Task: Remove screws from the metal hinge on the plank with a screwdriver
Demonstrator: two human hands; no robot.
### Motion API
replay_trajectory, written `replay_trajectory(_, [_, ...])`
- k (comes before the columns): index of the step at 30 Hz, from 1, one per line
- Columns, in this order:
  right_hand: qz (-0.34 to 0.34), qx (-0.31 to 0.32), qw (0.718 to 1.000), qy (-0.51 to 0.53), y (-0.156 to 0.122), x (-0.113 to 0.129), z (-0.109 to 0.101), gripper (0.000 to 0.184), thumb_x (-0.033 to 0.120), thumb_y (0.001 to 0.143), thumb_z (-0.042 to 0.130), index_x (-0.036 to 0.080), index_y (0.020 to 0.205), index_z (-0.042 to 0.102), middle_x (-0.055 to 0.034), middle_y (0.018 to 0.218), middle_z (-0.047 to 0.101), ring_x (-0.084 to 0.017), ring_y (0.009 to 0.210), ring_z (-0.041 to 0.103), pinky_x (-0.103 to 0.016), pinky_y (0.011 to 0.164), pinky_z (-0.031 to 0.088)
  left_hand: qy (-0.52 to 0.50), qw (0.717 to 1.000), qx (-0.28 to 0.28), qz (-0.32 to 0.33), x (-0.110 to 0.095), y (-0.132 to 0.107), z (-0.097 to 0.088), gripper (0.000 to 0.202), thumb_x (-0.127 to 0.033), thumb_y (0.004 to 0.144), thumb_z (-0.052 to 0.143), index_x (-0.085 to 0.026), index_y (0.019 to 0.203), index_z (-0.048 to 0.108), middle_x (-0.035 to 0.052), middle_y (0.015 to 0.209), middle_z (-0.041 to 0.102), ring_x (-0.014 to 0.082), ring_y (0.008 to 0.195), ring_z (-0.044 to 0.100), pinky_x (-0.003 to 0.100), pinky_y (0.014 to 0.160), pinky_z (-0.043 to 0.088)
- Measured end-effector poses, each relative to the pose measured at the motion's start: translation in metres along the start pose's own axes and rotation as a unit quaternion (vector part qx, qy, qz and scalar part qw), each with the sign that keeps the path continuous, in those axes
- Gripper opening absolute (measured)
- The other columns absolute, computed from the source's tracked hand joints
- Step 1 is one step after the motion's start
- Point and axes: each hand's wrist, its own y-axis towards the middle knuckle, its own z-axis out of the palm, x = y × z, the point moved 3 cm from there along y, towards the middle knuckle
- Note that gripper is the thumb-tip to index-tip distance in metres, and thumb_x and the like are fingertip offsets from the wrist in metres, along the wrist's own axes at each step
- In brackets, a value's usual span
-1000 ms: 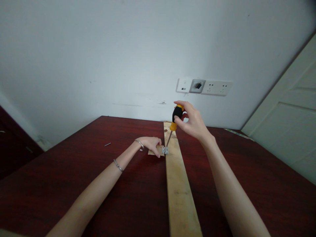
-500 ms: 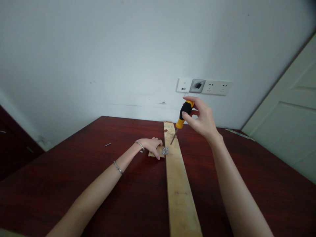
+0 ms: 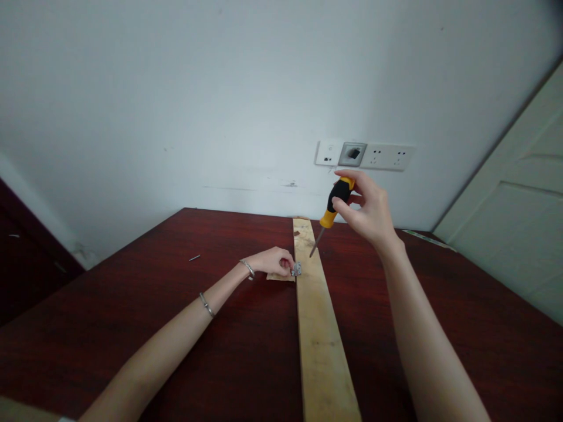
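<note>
My right hand (image 3: 368,208) grips a yellow-and-black screwdriver (image 3: 338,202), its shaft slanting down to the left. The tip hangs over a long pale wooden board (image 3: 323,340), apart from the hinge. At the board's left edge sits a small silver metal hinge (image 3: 298,269). My left hand (image 3: 273,262) has its thumb and fingers pinched at the hinge's left leaf, which they partly cover. Under this hand lies a short piece of wood (image 3: 280,278), mostly hidden, butted against the long board. Any screw at the fingertips is too small to make out.
On the dark red tabletop (image 3: 211,346), a thin metal rod or bit (image 3: 194,258) lies left of my left hand. White wall sockets (image 3: 387,156) are behind the table. A pale door (image 3: 523,193) stands at the right, near a flat strip (image 3: 428,239) on the table edge.
My left hand has gone from spread fingers on the short wood piece to a pinch at the hinge. My right hand and the screwdriver have shifted slightly right.
</note>
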Motion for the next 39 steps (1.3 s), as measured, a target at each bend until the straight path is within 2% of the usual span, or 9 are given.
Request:
replay_trajectory(15, [0.007,0.001,1.000,-0.012,0.001,-0.003,0.000,0.049,0.018,0.069,0.056,0.024,0.117,0.060,-0.0062,0.106,0.065,-0.021,0.083,0.062,-0.034,0.062,0.058,-0.091,0.996,-0.001,0.015,0.004,0.003,0.008,0.013,-0.017,0.069,0.071,-0.011,0.081,0.072,0.0000,0.073,0.064,0.0092,0.066,0.055,0.018,0.064,0.041])
replay_trajectory(23, [0.003,0.004,1.000,-0.016,0.001,-0.004,0.001,0.048,0.017,0.069,0.057,0.022,0.116,0.061,-0.0071,0.109,0.066,-0.022,0.087,0.064,-0.033,0.062,0.058,-0.114,0.993,-0.014,0.018,0.005,0.002,0.007,0.011,-0.014,0.069,0.069,-0.012,0.079,0.073,0.0014,0.080,0.066,0.0098,0.071,0.057,0.018,0.067,0.042])
replay_trajectory(39, [0.006,0.013,1.000,-0.013,-0.001,-0.005,0.000,0.048,0.017,0.069,0.057,0.023,0.117,0.060,-0.0070,0.107,0.066,-0.021,0.084,0.062,-0.034,0.062,0.058,-0.138,0.989,-0.023,0.049,0.013,0.005,0.008,0.008,-0.014,0.070,0.069,-0.012,0.077,0.072,0.0015,0.083,0.064,0.0092,0.073,0.056,0.018,0.069,0.042])
